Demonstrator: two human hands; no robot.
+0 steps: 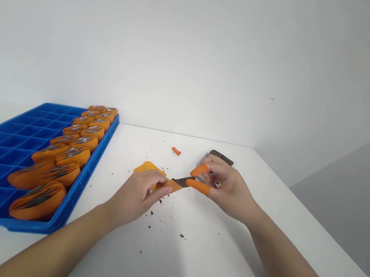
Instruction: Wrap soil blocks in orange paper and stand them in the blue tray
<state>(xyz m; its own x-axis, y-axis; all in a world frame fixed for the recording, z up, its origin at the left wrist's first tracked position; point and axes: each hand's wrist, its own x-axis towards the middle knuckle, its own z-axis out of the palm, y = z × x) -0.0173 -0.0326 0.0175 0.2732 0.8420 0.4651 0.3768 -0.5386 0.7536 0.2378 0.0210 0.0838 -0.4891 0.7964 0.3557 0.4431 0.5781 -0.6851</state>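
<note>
My left hand [139, 191] pinches a small orange sleeve-like piece [175, 186] between thumb and fingers, above the white table. From the right, my right hand [229, 181], with orange finger cots on the thumb and a finger, grips a thin, dark, flaky strip [184, 181]. The strip's left end meets the orange piece; whether it lies inside or on top I cannot tell. Under and behind my left fingers lies a yellow-orange flat stack [147, 166], partly covered. A pile of dark strips [222, 157] sits just behind my right hand, partly hidden by it.
At the left stands a blue divided tray [93, 167]; its two right-hand columns hold several orange bundles [38, 205] with dark edges. A loose orange finger cot [176, 150] lies towards the wall. Dark crumbs [182, 235] are scattered over the white table [221, 272].
</note>
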